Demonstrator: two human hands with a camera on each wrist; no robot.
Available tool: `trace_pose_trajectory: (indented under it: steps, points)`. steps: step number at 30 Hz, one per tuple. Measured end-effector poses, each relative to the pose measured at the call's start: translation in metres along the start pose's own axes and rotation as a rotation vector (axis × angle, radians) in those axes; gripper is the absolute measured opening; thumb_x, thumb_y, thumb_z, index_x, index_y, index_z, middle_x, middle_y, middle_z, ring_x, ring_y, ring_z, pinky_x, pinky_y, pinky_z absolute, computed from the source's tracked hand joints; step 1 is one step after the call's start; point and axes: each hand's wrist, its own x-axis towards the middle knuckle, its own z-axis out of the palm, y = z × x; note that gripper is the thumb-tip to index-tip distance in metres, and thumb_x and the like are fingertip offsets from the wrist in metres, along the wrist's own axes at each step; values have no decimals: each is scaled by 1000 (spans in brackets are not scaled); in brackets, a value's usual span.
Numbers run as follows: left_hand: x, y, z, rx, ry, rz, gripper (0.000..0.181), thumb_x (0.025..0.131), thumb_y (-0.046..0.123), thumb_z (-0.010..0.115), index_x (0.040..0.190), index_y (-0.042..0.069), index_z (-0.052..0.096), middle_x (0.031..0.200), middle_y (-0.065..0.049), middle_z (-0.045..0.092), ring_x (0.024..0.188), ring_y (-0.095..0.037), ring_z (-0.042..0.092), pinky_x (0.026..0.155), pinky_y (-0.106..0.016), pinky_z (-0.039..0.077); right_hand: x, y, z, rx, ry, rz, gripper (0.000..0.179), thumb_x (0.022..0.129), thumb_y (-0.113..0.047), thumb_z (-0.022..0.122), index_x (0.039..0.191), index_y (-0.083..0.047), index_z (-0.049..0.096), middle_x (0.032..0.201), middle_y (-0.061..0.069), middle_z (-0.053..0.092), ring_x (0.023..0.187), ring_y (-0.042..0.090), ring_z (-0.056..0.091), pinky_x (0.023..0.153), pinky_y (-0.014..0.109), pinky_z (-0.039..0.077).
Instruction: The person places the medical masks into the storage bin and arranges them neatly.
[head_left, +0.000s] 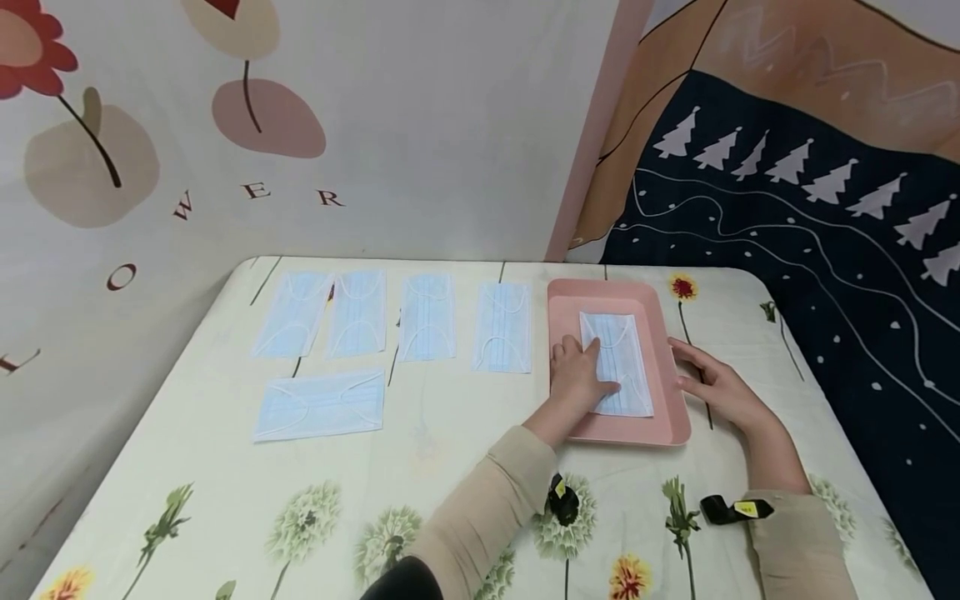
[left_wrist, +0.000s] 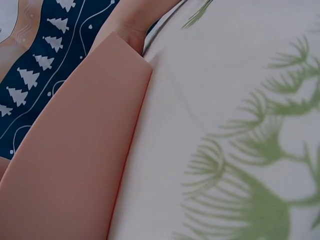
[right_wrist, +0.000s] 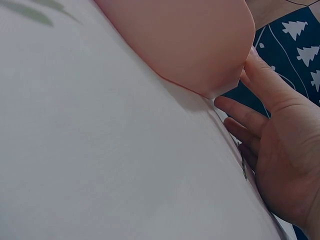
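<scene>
In the head view, a light blue pleated face mask [head_left: 628, 367] lies in a pink tray [head_left: 663, 421] at the right side of the table. My left hand [head_left: 576, 375] reaches over the tray's left rim, its thumb and index finger spread across the mask's left part. At the tray's right rim my right hand [head_left: 716, 383] has its fingers loosely extended. The right wrist view has the fingertips of this right hand [right_wrist: 280, 135] right at the edge of the pink tray [right_wrist: 195, 40]. The tray's side wall [left_wrist: 75, 150] fills much of the left wrist view.
Several more face masks lie left of the tray: upright ones such as this mask [head_left: 502, 329] in a row at the back, and one sideways mask [head_left: 318, 406] in front. A flowered cloth [head_left: 420, 467] covers the table. Patterned fabric [head_left: 750, 192] hangs behind.
</scene>
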Motion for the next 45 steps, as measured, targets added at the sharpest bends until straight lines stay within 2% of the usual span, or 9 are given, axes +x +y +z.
trace_pose_trajectory:
  steps: [6,11,14,20,26,30,38,45]
  points:
    - [0,2,0,-6,19,2,85,75,54,75,146,18,43,97,-3,34,90,-17,29,75,-25,28,-2,3,-1,8,1,-12,61,97,-9,57,151,-6,28,144,24,35,122,-3,38,94,9,33]
    - [-3,2,-4,-43,39,3,85,76,54,74,146,17,43,94,-2,34,88,-16,28,72,-23,27,-3,5,-1,12,7,-4,61,96,-9,57,150,-8,30,145,15,39,122,-3,39,94,10,34]
    - [-6,1,-9,-93,49,22,83,77,52,75,146,18,43,94,-1,35,87,-15,28,70,-22,27,-3,5,-1,7,9,1,61,96,-10,58,150,-9,30,144,14,40,121,-3,40,94,10,34]
    - [-11,-3,-21,-263,71,99,80,78,43,77,145,15,43,98,-3,41,86,-13,32,66,-20,31,-3,3,-2,1,6,0,61,96,-11,58,151,-7,29,145,24,35,121,-3,39,93,9,34]
    - [-17,-14,-34,-386,109,182,79,80,35,78,146,13,42,114,-10,44,96,-16,41,73,-21,40,-1,2,0,12,4,26,62,96,-11,58,151,-9,29,147,26,32,121,-3,38,93,9,34]
    - [-20,-23,-45,-455,127,214,79,80,30,79,147,13,40,122,-12,45,103,-19,44,79,-24,44,0,1,1,15,-1,11,62,96,-11,58,151,-8,28,147,28,30,122,-3,37,94,9,33]
    - [-23,-41,-68,-621,149,207,77,82,24,78,148,16,38,127,-10,45,108,-25,49,82,-29,47,1,0,1,13,8,22,62,96,-12,58,151,-8,29,147,27,31,122,-2,37,94,8,33]
    - [-20,-59,-89,-646,213,249,76,84,20,76,149,14,36,126,-12,50,110,-24,50,85,-41,49,1,-1,0,4,12,29,62,96,-13,59,151,-8,29,146,27,32,122,-2,37,94,8,32]
